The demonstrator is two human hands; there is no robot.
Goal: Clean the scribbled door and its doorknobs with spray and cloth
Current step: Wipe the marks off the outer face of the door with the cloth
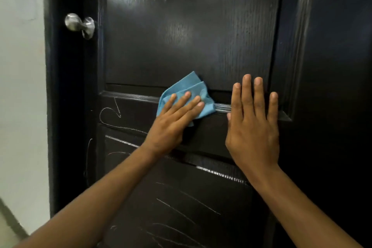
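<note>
Nearest you, white scribbles (181, 207) cross the lower door panel. Your left hand (173, 123) lies flat, fingers straight, pressing the blue cloth (187, 88) against the door (191, 26) at the moulded rail between the panels. Just to its right, your right hand (253, 127) rests flat on the door, fingers spread and holding nothing. More scribbles loop to the left of the cloth. Farther up and left, the knob (80, 25) sits near the door's edge, with a pale wall (20, 86) beyond.

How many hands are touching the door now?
2. The left hand presses the blue cloth on the door; the right hand lies flat on it, right of the cloth.
</note>
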